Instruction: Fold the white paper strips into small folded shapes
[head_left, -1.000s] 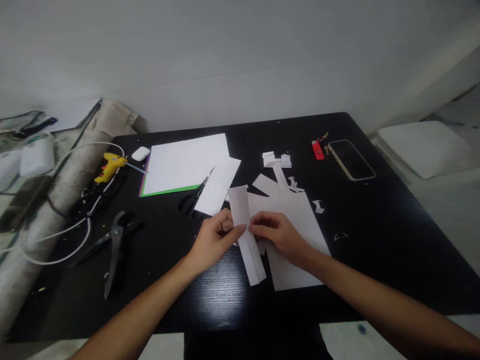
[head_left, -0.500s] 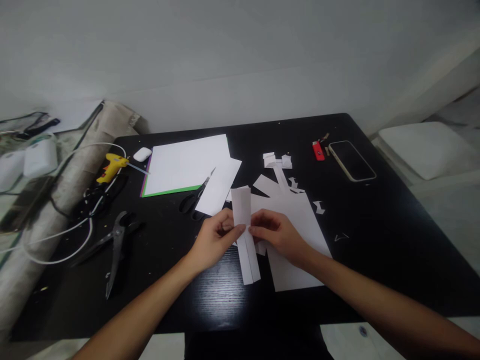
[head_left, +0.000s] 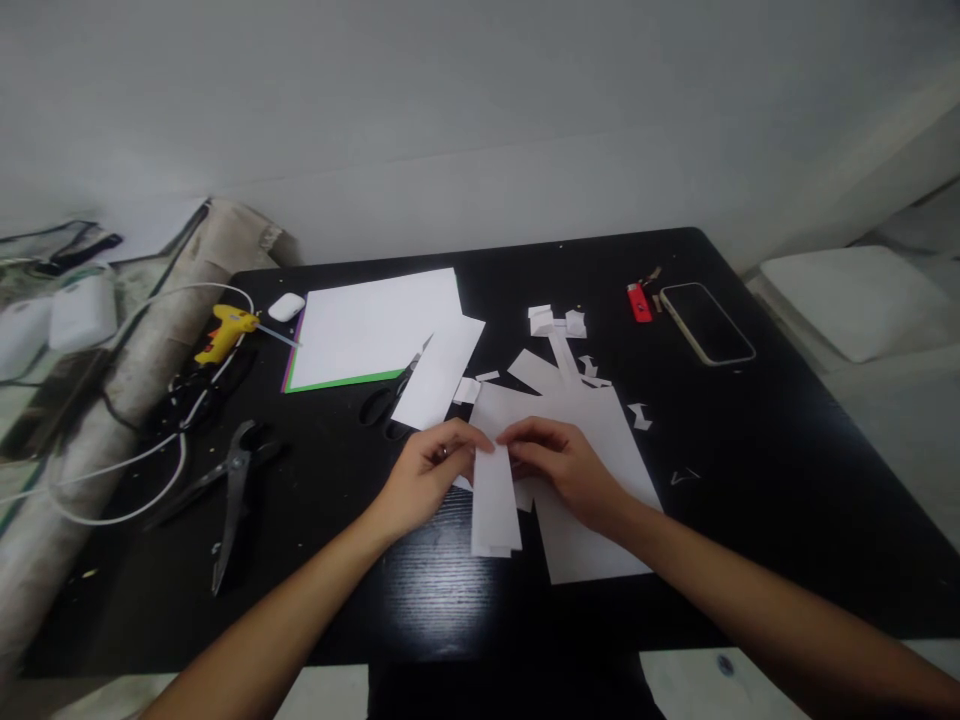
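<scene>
A folded white paper strip (head_left: 495, 505) hangs between my hands above the front of the black table. My left hand (head_left: 435, 470) pinches its top left edge, and a ring shows on one finger. From the other side, my right hand (head_left: 559, 465) closes on the top right corner, its fingertips partly hidden behind the paper. Under my right hand lies a large white sheet (head_left: 600, 510). A loose white paper rectangle (head_left: 439, 375) covers part of the black-handled scissors (head_left: 375, 405) beyond my left hand. Farther back sits a folded paper piece (head_left: 555, 322) with a long stem.
Left on the table are pliers (head_left: 236, 480), a yellow glue gun (head_left: 225, 332) with a white cable, and a white case (head_left: 286, 307). A paper stack (head_left: 367, 330) lies at the back. To the right are a red lighter (head_left: 639, 302), a phone (head_left: 707, 323) and paper scraps (head_left: 639, 416).
The strip's upper half has been folded down over its lower half, so it now looks shorter. Both hands have shifted to the fold at its top.
</scene>
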